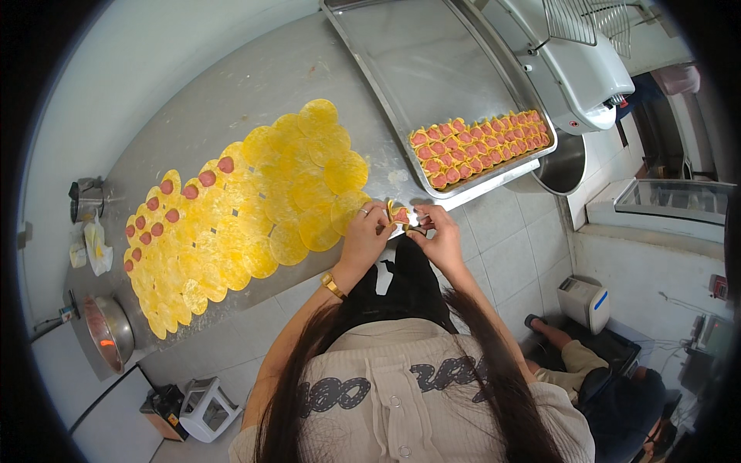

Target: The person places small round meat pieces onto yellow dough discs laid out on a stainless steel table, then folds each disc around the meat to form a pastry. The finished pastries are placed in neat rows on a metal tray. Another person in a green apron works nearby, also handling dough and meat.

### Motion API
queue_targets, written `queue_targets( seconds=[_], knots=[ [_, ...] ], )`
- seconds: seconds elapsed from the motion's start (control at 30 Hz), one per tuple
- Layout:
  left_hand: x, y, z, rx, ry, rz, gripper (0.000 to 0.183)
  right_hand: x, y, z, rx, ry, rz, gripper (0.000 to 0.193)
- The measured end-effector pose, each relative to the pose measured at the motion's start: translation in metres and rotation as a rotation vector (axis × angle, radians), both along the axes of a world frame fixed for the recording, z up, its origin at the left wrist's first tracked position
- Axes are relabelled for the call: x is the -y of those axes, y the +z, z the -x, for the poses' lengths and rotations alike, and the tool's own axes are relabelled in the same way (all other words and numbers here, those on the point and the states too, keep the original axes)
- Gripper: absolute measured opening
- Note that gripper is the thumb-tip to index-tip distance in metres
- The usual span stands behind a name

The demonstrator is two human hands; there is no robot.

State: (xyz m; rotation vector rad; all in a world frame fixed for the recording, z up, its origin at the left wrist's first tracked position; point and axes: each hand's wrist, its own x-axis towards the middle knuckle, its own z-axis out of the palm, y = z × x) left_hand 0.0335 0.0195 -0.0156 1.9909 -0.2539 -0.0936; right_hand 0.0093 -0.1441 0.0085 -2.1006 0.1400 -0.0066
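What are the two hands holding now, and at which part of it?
Both hands, left hand and right hand, pinch one small dumpling between the fingertips, at its yellow wrapper edges.

The person wears a cream, finely ribbed top with short sleeves, a row of small pale buttons down the middle and dark patterned lettering across the chest. Long, straight dark-brown hair falls forward over both shoulders. Below the top comes dark clothing, probably black trousers, though the fisheye view makes the cut hard to tell. A gold bracelet [333, 285] circles the left wrist, and a thin ring [363, 211] sits on a finger of the left hand [366, 235]. The right hand [440, 238] and both forearms are bare.
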Motion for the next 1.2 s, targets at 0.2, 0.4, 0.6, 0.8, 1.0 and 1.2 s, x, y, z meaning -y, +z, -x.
queue_targets(
  seconds=[0.2,0.4,0.6,0.8,1.0,1.2],
  knots=[
    [-0.002,-0.005,-0.002,-0.007,-0.063,0.056,0.018,-0.005,-0.013,-0.006,-0.029,0.064,-0.039,0.032],
    [-0.002,-0.008,-0.006,-0.100,-0.078,0.107,0.019,-0.005,-0.017,-0.015,0.145,0.171,0.084,0.033],
    [-0.004,-0.003,-0.003,-0.140,-0.077,0.176,0.029,0.002,-0.009,-0.007,-0.045,0.101,0.154,0.032],
    [-0.006,-0.002,-0.008,-0.082,-0.176,0.020,0.029,-0.004,-0.010,-0.010,0.009,0.149,0.091,0.032],
    [-0.004,0.001,-0.006,-0.105,-0.117,0.044,0.028,0.000,-0.015,-0.010,0.066,0.105,0.040,0.026],
    [-0.002,0.002,-0.004,-0.099,-0.106,-0.030,0.030,0.000,-0.017,-0.014,0.127,0.222,0.040,0.036]
  ],
)
